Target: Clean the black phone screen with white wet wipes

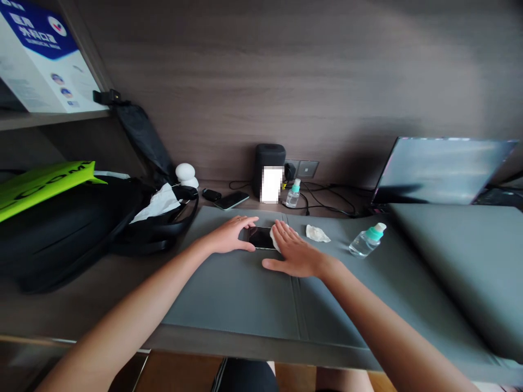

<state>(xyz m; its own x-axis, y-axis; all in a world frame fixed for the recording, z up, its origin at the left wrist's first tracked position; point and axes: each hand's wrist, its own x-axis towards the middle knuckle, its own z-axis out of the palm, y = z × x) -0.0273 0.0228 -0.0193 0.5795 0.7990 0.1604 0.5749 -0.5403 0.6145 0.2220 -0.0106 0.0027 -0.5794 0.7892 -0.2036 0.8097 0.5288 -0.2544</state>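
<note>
A dark-screened phone [260, 237] lies flat on the grey desk mat [229, 294]. My left hand [229, 235] grips its left end, with the thumb at the near edge and the fingers at the far edge. Over the phone's right end, my right hand [295, 251] holds a white tissue [274, 239] under its flat fingers, its thumb spread out to the left. Most of that tissue is hidden by the fingers. Another crumpled tissue [317, 233] rests to the right of my right hand. Farther right, a clear spray bottle [366, 240] with a teal collar stands on the mat.
Behind are a second phone [232, 200], a black speaker-like cylinder [263, 158], a smaller bottle [293, 195] and cables [327, 204]. A black bag [73, 228] lies left, a laptop [441, 171] and grey cushion-like block [466, 256] right. A mask box [44, 60] sits on the shelf.
</note>
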